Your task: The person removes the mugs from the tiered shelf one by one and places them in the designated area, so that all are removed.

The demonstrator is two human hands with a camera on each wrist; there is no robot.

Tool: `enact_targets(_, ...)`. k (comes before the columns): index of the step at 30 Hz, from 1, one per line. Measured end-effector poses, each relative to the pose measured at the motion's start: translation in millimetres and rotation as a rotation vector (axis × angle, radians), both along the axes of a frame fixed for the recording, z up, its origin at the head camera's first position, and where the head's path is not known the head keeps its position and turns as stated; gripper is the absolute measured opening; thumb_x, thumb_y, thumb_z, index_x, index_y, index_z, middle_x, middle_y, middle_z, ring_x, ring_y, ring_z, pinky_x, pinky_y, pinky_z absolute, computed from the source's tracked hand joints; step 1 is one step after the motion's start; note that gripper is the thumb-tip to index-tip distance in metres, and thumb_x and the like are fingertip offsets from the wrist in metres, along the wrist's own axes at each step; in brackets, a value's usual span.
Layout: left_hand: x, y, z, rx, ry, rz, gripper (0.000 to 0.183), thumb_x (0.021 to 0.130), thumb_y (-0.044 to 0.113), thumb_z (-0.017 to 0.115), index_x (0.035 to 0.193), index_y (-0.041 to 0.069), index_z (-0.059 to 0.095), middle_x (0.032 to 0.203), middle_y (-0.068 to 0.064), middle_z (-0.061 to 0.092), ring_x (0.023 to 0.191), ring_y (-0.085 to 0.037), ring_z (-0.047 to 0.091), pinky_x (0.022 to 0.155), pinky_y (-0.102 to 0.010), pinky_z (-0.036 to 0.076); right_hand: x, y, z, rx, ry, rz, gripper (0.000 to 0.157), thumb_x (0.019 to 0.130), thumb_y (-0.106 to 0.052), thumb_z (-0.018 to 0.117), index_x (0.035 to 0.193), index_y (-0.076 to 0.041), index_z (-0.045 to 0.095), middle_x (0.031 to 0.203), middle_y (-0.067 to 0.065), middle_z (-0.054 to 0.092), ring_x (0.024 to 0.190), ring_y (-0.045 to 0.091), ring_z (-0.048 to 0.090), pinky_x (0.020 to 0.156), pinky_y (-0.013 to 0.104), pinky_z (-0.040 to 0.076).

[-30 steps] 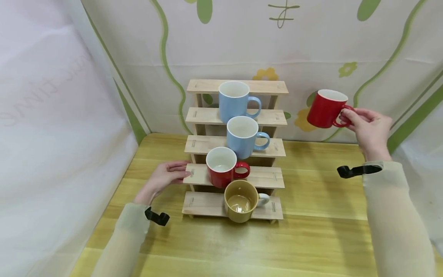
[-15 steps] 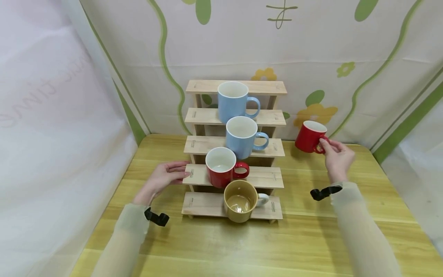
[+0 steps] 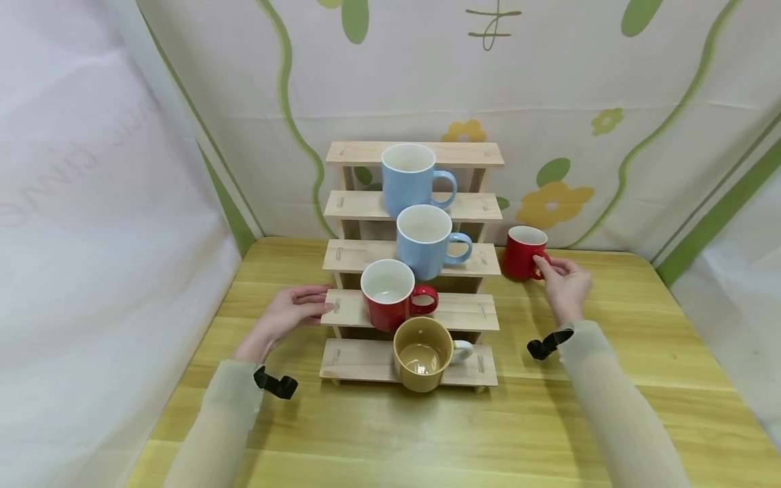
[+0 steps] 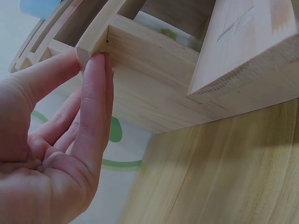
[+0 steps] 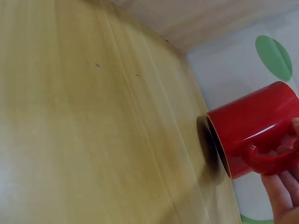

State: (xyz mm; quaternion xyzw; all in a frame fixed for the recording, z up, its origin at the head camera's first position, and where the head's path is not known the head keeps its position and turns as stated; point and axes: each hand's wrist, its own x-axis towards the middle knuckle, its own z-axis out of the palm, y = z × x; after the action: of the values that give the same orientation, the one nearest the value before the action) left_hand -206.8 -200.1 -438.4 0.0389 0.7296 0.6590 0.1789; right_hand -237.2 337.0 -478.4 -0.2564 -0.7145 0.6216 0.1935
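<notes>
My right hand (image 3: 565, 288) pinches the handle of a red mug (image 3: 517, 263) to the right of a stepped wooden rack (image 3: 470, 312). In the right wrist view the mug (image 5: 257, 126) has its base close over the table, with a dark shadow beneath it. My left hand (image 3: 289, 313) grips the left end of the rack's second board from the bottom. The left wrist view has that board's corner between thumb and fingers (image 4: 93, 98). On the rack stand two light blue mugs (image 3: 407, 193), another red mug (image 3: 384, 315) and a mustard mug (image 3: 421, 379) with a white handle.
The wooden table (image 3: 390, 447) extends in front of the rack and to both sides. Behind it hangs a white cloth (image 3: 390, 81) with green and yellow plant prints; more white cloth (image 3: 79, 271) closes off the left side.
My right hand has carried the red mug down and left, from in front of the back cloth to near the tabletop beside the rack. The left hand keeps its place.
</notes>
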Motion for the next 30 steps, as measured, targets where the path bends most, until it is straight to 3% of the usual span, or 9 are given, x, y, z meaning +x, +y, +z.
enact_targets(5, 0.0, -1, -0.3, 0.002, -0.008, 0.006, 0.058, 0.092, 0.006, 0.076, 0.143, -0.007, 0.052, 0.139, -0.026, 0.056, 0.103, -0.022, 0.069, 0.086, -0.033, 0.059, 5.3, -10, -6.2, -0.01, -0.032, 0.065, 0.039, 0.077, -0.032, 0.091, 0.096, -0.004, 0.072, 0.09, -0.004, 0.072, 0.082, 0.008, 0.067, 0.063, 0.014, 0.053)
enact_targets(8, 0.0, -1, -0.9, 0.005, -0.007, 0.007, 0.057, 0.093, 0.005, 0.076, 0.143, -0.007, 0.052, 0.138, -0.026, 0.058, 0.102, -0.022, 0.069, 0.086, -0.034, 0.059, 7.2, -14, -11.2, 0.071, -0.076, 0.089, 0.04, 0.079, -0.037, 0.09, 0.095, -0.006, 0.071, 0.102, -0.002, 0.07, 0.084, 0.004, 0.063, 0.06, 0.014, 0.05)
enact_targets(14, -0.6, -1, -2.3, 0.017, -0.006, 0.009, 0.055, 0.093, 0.003, 0.074, 0.142, -0.007, 0.052, 0.134, -0.025, 0.06, 0.101, -0.021, 0.07, 0.085, -0.034, 0.059, 8.1, -20, -13.5, 0.121, -0.112, 0.088, 0.046, 0.08, -0.04, 0.089, 0.1, -0.004, 0.07, 0.115, 0.003, 0.068, 0.09, 0.005, 0.062, 0.06, 0.013, 0.048)
enact_targets(18, -0.2, -1, -1.4, 0.018, 0.0, 0.0, 0.055, 0.093, 0.003, 0.074, 0.143, -0.008, 0.052, 0.134, -0.026, 0.06, 0.1, -0.02, 0.07, 0.086, -0.033, 0.059, 8.2, -19, -7.5, 0.075, -0.117, 0.083, 0.057, 0.076, -0.041, 0.091, 0.116, -0.006, 0.068, 0.13, 0.006, 0.065, 0.107, 0.01, 0.062, 0.076, 0.018, 0.051)
enact_targets(23, 0.2, -1, -0.6, 0.014, 0.01, -0.012, 0.056, 0.094, 0.005, 0.073, 0.143, -0.009, 0.05, 0.135, -0.027, 0.059, 0.1, -0.018, 0.069, 0.085, -0.032, 0.059, 10.3, -19, 23.1, 0.023, -0.014, 0.066, 0.077, 0.077, -0.036, 0.091, 0.142, -0.013, 0.056, 0.15, 0.007, 0.051, 0.135, 0.017, 0.048, 0.109, 0.027, 0.042)
enact_targets(26, 0.3, -1, -0.7, 0.01, 0.013, -0.015, 0.056, 0.095, 0.005, 0.073, 0.144, -0.01, 0.049, 0.136, -0.028, 0.058, 0.099, -0.017, 0.069, 0.085, -0.031, 0.059, 12.9, -23, 54.6, 0.057, 0.08, 0.064, 0.075, 0.079, -0.034, 0.09, 0.144, -0.016, 0.057, 0.15, 0.003, 0.051, 0.138, 0.015, 0.045, 0.113, 0.024, 0.035)
enact_targets(30, 0.1, -1, -0.5, 0.002, 0.006, -0.009, 0.057, 0.094, 0.005, 0.073, 0.144, -0.009, 0.049, 0.136, -0.027, 0.058, 0.1, -0.017, 0.068, 0.085, -0.032, 0.059, 16.5, -32, 101.6, 0.027, 0.212, 0.103, 0.068, 0.078, -0.028, 0.092, 0.138, -0.016, 0.063, 0.144, 0.002, 0.057, 0.133, 0.016, 0.05, 0.111, 0.023, 0.037)
